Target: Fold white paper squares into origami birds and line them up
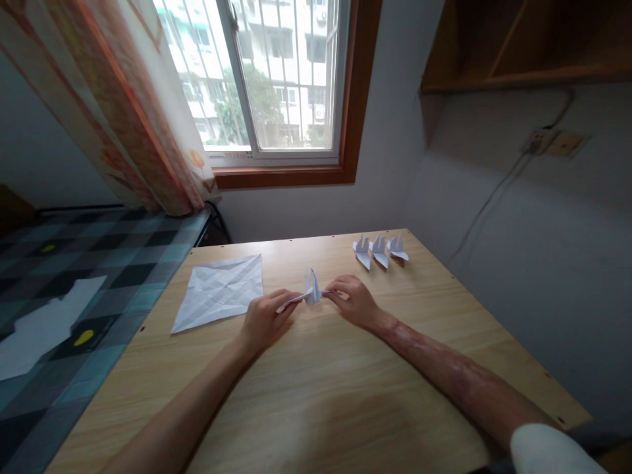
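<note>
A small folded white paper crane (311, 293) is held just above the wooden table (345, 388), between both hands. My left hand (266, 319) pinches its left tip, fingers closed. My right hand (353, 299) pinches its right tip, fingers closed too. To the left of the hands a creased square sheet of white paper (220, 291) lies flat on the table. Three finished paper cranes (379, 251) stand in a row at the table's far right.
A bed with a dark checked cover (74, 283) adjoins the table's left edge, with white paper (39, 326) on it. A curtain (123, 112) and barred window (276, 72) are beyond. A wall (518, 263) runs along the table's right edge, a wooden shelf (523, 46) above.
</note>
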Action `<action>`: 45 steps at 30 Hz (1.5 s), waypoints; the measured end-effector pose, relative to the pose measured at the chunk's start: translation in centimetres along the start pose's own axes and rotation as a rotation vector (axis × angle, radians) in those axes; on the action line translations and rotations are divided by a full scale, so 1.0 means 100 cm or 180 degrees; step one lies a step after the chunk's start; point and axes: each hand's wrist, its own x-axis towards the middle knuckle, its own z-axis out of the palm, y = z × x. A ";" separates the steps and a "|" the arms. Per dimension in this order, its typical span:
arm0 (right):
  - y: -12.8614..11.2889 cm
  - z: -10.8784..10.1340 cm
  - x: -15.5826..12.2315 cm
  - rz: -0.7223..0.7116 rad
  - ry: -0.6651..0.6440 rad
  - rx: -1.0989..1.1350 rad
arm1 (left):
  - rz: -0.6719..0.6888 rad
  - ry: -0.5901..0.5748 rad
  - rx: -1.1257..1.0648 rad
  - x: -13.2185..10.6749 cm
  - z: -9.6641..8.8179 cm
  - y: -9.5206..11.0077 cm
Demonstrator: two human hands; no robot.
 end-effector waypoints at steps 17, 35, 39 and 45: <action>0.024 -0.043 -0.035 0.0208 -0.0118 -0.0385 | 0.0654 0.0524 0.1331 0.024 0.020 -0.010; 0.025 -0.086 -0.082 0.0303 -0.0677 -0.0690 | 0.0673 -0.0004 0.1663 0.146 0.109 -0.034; 0.023 -0.088 -0.080 0.0312 -0.0664 -0.0671 | 0.0627 -0.0116 0.1600 0.161 0.123 -0.034; 0.024 -0.087 -0.080 0.0287 -0.0654 -0.0657 | 0.0461 -0.0203 0.1551 0.163 0.122 -0.037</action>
